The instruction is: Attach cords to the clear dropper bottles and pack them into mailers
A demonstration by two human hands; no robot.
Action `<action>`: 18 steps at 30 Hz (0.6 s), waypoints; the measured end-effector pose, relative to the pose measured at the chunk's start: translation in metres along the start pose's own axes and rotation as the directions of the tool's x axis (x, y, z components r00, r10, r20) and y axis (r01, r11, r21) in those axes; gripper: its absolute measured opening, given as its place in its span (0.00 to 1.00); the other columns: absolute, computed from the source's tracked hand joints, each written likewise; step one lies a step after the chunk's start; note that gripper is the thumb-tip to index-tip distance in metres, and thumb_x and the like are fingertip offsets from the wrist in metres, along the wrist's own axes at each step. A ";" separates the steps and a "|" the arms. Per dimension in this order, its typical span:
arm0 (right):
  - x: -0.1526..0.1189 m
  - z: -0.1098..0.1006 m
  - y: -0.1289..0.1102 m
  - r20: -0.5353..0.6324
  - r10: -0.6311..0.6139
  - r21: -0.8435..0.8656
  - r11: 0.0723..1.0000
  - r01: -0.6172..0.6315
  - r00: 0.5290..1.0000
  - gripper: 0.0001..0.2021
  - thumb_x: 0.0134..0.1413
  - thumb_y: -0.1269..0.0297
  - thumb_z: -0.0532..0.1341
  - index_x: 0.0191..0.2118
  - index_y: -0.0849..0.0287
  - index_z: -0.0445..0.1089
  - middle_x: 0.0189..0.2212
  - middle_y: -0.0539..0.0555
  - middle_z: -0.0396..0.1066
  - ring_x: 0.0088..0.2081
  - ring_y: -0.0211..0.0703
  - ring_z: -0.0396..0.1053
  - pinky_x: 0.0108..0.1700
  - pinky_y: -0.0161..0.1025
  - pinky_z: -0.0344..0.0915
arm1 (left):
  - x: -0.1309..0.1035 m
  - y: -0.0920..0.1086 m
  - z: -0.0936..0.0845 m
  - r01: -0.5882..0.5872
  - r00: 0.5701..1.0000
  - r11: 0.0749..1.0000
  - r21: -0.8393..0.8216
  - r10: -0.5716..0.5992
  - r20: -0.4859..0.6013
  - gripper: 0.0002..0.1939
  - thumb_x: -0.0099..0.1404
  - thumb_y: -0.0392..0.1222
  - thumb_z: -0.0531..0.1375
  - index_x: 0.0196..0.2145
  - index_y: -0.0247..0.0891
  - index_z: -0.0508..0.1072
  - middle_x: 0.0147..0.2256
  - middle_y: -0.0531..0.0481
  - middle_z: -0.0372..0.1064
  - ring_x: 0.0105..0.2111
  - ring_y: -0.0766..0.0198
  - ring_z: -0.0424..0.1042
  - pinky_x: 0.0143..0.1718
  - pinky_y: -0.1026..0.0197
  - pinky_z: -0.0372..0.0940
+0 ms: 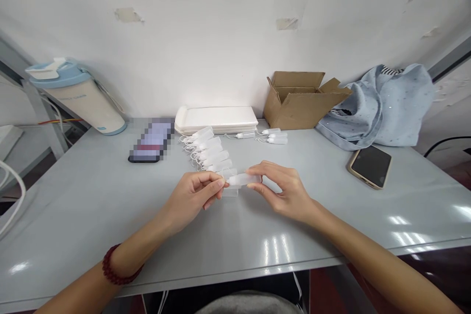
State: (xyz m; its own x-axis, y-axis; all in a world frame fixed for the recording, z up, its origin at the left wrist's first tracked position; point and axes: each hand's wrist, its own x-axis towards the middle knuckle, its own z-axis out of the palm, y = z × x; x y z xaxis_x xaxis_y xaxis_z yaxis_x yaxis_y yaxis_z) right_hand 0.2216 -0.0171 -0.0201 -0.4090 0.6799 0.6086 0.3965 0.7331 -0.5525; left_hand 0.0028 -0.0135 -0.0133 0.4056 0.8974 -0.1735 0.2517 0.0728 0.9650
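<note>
A small translucent dropper bottle [243, 179] lies level between my two hands above the table. My right hand [285, 187] pinches its wide end between thumb and fingers. At the narrow tip, my left hand [200, 190] is closed, thumb against fingertips; these fingers hide the tip itself. Behind and beneath sits a row of similar bottles [214, 157] with thin white string loops at their left ends. Part of another clear bottle [231, 192] shows just under the held one.
White flat packs [221, 118] are stacked by the wall, with several more bottles [276, 138] nearby. An open cardboard box [294, 108], a blue cloth bag [393, 108] and a phone [371, 167] stand or lie right. Left are another phone [151, 141] and a tumbler [81, 100].
</note>
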 end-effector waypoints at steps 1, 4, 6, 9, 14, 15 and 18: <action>0.000 0.000 0.000 0.003 0.002 0.001 1.000 -0.002 1.000 0.07 0.58 0.70 0.57 0.42 0.59 0.68 0.31 0.55 0.73 0.30 0.40 0.68 0.31 0.38 0.66 | 0.000 0.000 0.000 -0.002 1.000 1.000 -0.002 0.002 0.001 0.15 0.64 0.48 0.55 0.24 0.37 0.68 0.21 0.57 0.58 0.19 0.71 0.53 0.24 0.66 0.52; 0.000 0.000 -0.001 0.012 0.006 -0.004 1.000 -0.006 1.000 0.07 0.58 0.69 0.57 0.43 0.59 0.68 0.31 0.55 0.74 0.30 0.40 0.69 0.32 0.39 0.67 | 0.000 0.000 -0.001 -0.012 1.000 1.000 -0.006 0.012 0.000 0.16 0.64 0.48 0.54 0.23 0.36 0.68 0.21 0.57 0.59 0.19 0.72 0.53 0.24 0.65 0.52; 0.000 0.000 -0.001 0.010 0.007 -0.007 1.000 -0.007 1.000 0.08 0.58 0.68 0.57 0.43 0.59 0.68 0.31 0.55 0.74 0.30 0.40 0.69 0.32 0.39 0.67 | 0.000 0.000 -0.002 -0.011 1.000 1.000 0.002 0.011 0.000 0.16 0.64 0.48 0.54 0.23 0.37 0.69 0.21 0.56 0.59 0.19 0.71 0.54 0.24 0.65 0.53; 0.000 0.001 -0.001 0.004 0.008 -0.008 1.000 -0.008 1.000 0.08 0.58 0.68 0.56 0.43 0.58 0.68 0.32 0.55 0.74 0.30 0.41 0.69 0.32 0.39 0.67 | 0.000 0.000 -0.003 -0.002 1.000 1.000 0.017 0.002 -0.009 0.15 0.64 0.48 0.55 0.24 0.37 0.70 0.20 0.56 0.60 0.18 0.71 0.54 0.24 0.65 0.53; -0.003 0.006 0.003 -0.003 0.004 -0.006 1.000 -0.004 1.000 0.08 0.58 0.69 0.56 0.43 0.58 0.68 0.32 0.55 0.74 0.30 0.41 0.69 0.31 0.39 0.67 | 0.001 -0.001 -0.002 -0.002 1.000 1.000 -0.015 0.002 0.002 0.14 0.63 0.46 0.56 0.23 0.36 0.70 0.20 0.57 0.60 0.18 0.72 0.54 0.23 0.66 0.53; -0.003 0.006 0.004 -0.007 -0.001 -0.006 1.000 0.001 1.000 0.08 0.58 0.69 0.56 0.43 0.58 0.68 0.32 0.55 0.74 0.30 0.41 0.69 0.31 0.39 0.67 | 0.002 -0.001 -0.002 -0.001 1.000 1.000 -0.021 0.001 0.006 0.14 0.63 0.46 0.56 0.23 0.36 0.70 0.20 0.57 0.61 0.18 0.72 0.54 0.23 0.66 0.53; -0.003 0.007 0.003 -0.023 -0.021 -0.004 1.000 0.021 1.000 0.08 0.58 0.70 0.57 0.43 0.59 0.68 0.32 0.55 0.74 0.30 0.41 0.69 0.32 0.39 0.67 | 0.003 0.000 -0.004 0.009 1.000 1.000 -0.026 -0.009 0.012 0.15 0.63 0.46 0.56 0.22 0.36 0.69 0.20 0.57 0.61 0.17 0.72 0.53 0.23 0.66 0.52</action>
State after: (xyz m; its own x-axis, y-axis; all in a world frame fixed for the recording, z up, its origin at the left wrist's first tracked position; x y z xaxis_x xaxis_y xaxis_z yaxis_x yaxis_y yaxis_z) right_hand 0.2185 -0.0165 -0.0275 -0.3985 0.6641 0.6326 0.3914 0.7469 -0.5375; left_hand 0.0007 -0.0095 -0.0134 0.4138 0.8914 -0.1847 0.2330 0.0924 0.9681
